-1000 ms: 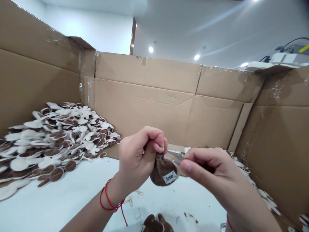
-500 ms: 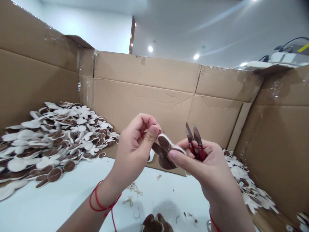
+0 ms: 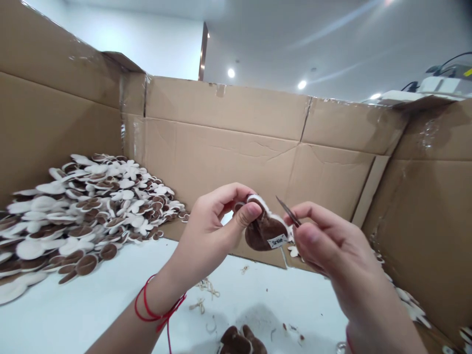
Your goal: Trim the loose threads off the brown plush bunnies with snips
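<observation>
Between thumb and fingers, my left hand pinches the ear end of a brown plush piece with a fuzzy white edge. A small white label with dark lettering sits on its lower right part. My right hand is closed around small scissors, whose blades point up and left beside the piece's right edge. The handles are hidden in the palm. Another brown plush piece lies on the white table at the bottom edge of the view.
A big heap of brown and white plush pieces lies at the left. More pieces lie at the right, partly behind my right arm. Cardboard walls stand around the table. Thread scraps lie near the front.
The plush piece has turned, so its label now shows, and my left hand grips it by the ear end. My right hand has let go of it and turned, closing the scissor blades together.
</observation>
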A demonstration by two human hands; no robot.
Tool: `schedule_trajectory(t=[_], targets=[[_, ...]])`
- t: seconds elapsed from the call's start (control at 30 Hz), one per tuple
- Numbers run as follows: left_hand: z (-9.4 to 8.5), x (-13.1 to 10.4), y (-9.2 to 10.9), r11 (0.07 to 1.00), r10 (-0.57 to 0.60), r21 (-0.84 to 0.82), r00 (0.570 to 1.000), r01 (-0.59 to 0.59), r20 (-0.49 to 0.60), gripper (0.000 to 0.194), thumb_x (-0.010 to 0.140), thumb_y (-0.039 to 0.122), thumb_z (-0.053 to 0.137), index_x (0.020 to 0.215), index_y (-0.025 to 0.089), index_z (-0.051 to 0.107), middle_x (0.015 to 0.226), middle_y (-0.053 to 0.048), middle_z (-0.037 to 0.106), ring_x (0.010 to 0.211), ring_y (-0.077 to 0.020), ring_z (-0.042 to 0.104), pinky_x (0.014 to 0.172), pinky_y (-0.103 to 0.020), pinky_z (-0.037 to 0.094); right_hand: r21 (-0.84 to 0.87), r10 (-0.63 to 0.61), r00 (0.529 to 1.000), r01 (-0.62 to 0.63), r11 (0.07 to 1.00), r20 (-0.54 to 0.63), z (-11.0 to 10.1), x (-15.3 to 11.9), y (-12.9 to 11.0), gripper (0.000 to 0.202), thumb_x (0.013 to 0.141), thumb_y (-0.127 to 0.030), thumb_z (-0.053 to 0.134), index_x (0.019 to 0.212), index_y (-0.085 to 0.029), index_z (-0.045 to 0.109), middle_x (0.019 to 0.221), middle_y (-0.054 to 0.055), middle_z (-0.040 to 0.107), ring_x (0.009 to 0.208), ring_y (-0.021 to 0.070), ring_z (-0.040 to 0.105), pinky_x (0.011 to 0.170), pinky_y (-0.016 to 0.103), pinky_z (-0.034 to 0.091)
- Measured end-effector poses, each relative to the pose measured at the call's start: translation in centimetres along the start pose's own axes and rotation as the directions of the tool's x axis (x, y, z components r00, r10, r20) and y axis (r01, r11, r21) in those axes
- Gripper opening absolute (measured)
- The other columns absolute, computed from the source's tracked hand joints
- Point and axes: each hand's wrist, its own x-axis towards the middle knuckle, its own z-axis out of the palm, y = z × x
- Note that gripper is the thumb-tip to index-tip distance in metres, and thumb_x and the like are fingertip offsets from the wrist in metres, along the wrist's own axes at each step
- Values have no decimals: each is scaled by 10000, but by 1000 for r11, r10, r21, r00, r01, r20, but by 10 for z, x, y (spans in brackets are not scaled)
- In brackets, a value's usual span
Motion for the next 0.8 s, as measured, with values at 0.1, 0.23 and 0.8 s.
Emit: schedule_trajectory(t=[0.1, 0.23, 0.8], targets=[[1, 0, 0, 999, 28, -34, 999, -29, -44, 226, 827, 358, 710, 781, 146, 648, 676, 0, 646, 584, -105, 591, 527, -181, 480, -187, -24, 1000, 25, 982, 5, -8, -7, -5, 317, 843, -490, 600, 705, -205, 622, 544, -25, 402, 512, 127, 332, 460, 264, 229], [1, -1, -2, 996, 47, -75, 997, -52, -66, 163, 829, 290, 718, 782, 148, 653, 672, 13, 668, 586, -84, 622, 543, -140, 503, -345, -35, 999, 40, 938, 22, -8, -12, -8, 346, 827, -504, 605, 646, -211, 632, 597, 0, 483, 550, 142, 393, 479, 268, 260], [1, -4, 0, 999, 52, -15, 998, -52, -47, 108, 832, 226, 703, 782, 141, 658, 669, 24, 641, 603, -70, 598, 545, -126, 477, -454, -2, 1000, 8, 891, 15, -6, -13, -11, 363, 832, -519, 565, 658, -209, 640, 568, -20, 414, 525, 134, 359, 477, 258, 260]])
